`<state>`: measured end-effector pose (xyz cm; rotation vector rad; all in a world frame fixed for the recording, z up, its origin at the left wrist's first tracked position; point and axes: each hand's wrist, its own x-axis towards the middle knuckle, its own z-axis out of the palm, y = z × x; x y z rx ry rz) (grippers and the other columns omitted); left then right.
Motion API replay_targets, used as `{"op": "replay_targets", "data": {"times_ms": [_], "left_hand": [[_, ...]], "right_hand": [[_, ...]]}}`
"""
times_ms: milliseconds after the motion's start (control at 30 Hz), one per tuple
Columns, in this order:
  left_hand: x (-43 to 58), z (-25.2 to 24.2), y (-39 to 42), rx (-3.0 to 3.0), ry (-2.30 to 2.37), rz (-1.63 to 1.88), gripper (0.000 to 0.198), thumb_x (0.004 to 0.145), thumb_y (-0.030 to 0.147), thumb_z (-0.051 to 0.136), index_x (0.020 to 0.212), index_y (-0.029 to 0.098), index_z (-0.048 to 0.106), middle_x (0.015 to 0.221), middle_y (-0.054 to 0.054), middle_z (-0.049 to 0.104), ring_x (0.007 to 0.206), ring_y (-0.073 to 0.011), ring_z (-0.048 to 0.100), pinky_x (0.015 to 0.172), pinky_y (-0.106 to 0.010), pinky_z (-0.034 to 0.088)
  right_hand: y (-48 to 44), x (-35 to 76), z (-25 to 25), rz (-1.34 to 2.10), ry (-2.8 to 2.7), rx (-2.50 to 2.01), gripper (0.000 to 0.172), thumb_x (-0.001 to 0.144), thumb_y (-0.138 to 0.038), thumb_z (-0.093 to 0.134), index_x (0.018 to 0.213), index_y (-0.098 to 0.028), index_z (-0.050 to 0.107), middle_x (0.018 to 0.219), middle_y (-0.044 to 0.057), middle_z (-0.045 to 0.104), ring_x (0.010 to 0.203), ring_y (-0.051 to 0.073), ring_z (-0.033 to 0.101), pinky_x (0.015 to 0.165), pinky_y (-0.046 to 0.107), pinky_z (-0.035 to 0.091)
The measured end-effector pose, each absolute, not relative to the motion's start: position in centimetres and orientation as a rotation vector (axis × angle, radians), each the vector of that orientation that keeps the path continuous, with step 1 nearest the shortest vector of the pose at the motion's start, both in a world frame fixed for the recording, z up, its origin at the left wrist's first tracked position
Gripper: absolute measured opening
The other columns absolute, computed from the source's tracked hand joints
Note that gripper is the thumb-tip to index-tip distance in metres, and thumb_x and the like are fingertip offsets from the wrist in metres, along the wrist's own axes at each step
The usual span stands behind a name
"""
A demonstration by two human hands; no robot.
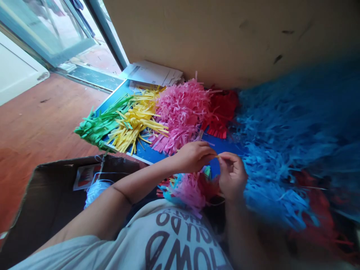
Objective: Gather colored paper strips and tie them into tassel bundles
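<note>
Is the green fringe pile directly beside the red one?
No, the yellow pile and the pink pile lie between the green fringe pile and the red pile.

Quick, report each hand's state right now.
Left hand: closed, pinching one end of a yellow strip.
Right hand: closed, pinching its other end.

The yellow strip (217,156) is a very thin, short piece of paper; only a small part of it shows; it is pinched between the fingertips of the left hand (194,155) and the right hand (232,174), lying about level; its ends are hidden by the fingers. Just below both hands sits the fringe bundle (189,189); it is a soft, crumpled bunch of cut paper strips, mostly pink, with light blue at its left edge, red on its right and some teal on top; the right hand covers its right side.
</note>
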<state>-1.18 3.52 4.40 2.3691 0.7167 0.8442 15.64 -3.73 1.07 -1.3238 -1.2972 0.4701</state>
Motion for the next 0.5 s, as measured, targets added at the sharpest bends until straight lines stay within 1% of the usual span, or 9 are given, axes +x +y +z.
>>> {"op": "replay_targets", "data": {"times_ms": [67, 167, 267, 367, 433, 500], "left_hand": [[-1.20, 4.49, 3.23, 2.310, 0.714, 0.851, 0.019, 0.099, 0.025, 0.050, 0.108, 0.014, 0.062, 0.092, -0.009, 0.072, 0.083, -0.0165, 0.068, 0.073, -0.024, 0.049], [-1.34, 4.43, 3.09, 2.218, 0.690, 0.849, 0.015, 0.098, 0.026, 0.052, 0.107, 0.015, 0.057, 0.092, -0.008, 0.073, 0.082, -0.0161, 0.069, 0.071, -0.023, 0.048], [-1.49, 4.24, 3.30, 2.166, 0.682, 0.808, 0.016, 0.098, 0.029, 0.054, 0.108, 0.017, 0.056, 0.090, -0.006, 0.074, 0.078, -0.0148, 0.069, 0.070, -0.022, 0.048], [-1.42, 3.99, 3.62, 2.197, 0.697, 0.775, 0.019, 0.098, 0.029, 0.056, 0.113, 0.017, 0.058, 0.086, -0.004, 0.075, 0.077, -0.0145, 0.070, 0.070, -0.022, 0.048], [-1.26, 3.87, 3.81, 2.277, 0.688, 0.812, 0.025, 0.095, 0.033, 0.062, 0.114, 0.016, 0.061, 0.088, -0.006, 0.075, 0.083, -0.0166, 0.070, 0.072, -0.024, 0.049], [-1.15, 3.87, 3.97, 2.365, 0.650, 0.877, 0.027, 0.092, 0.036, 0.066, 0.110, 0.016, 0.066, 0.095, -0.009, 0.075, 0.091, -0.0189, 0.070, 0.079, -0.026, 0.050]], "right_hand": [[-3.90, 15.56, 1.01, 0.487, -1.264, -1.338, 0.015, 0.088, -0.033, 0.069, 0.098, -0.022, 0.067, 0.096, 0.005, 0.072, 0.090, 0.017, 0.068, 0.084, 0.034, 0.056], [-3.91, 15.59, 0.87, 0.616, -1.179, -1.350, 0.028, 0.083, -0.037, 0.074, 0.105, -0.021, 0.067, 0.095, 0.006, 0.074, 0.087, 0.018, 0.071, 0.080, 0.034, 0.058], [-3.83, 15.86, 0.67, 0.668, -1.139, -1.367, 0.028, 0.080, -0.039, 0.077, 0.099, -0.020, 0.068, 0.089, 0.005, 0.075, 0.081, 0.018, 0.072, 0.076, 0.034, 0.059], [-3.89, 16.12, 0.44, 0.513, -1.214, -1.411, 0.023, 0.082, -0.038, 0.076, 0.096, -0.021, 0.069, 0.089, 0.004, 0.075, 0.080, 0.018, 0.072, 0.077, 0.033, 0.059], [-4.02, 16.23, 0.36, 0.359, -1.308, -1.418, 0.021, 0.084, -0.034, 0.074, 0.100, -0.022, 0.069, 0.091, 0.004, 0.076, 0.082, 0.018, 0.073, 0.079, 0.032, 0.059], [-4.15, 16.35, 0.39, 0.223, -1.413, -1.418, 0.019, 0.085, -0.030, 0.074, 0.102, -0.022, 0.070, 0.091, 0.004, 0.076, 0.082, 0.017, 0.073, 0.078, 0.031, 0.058]]}}
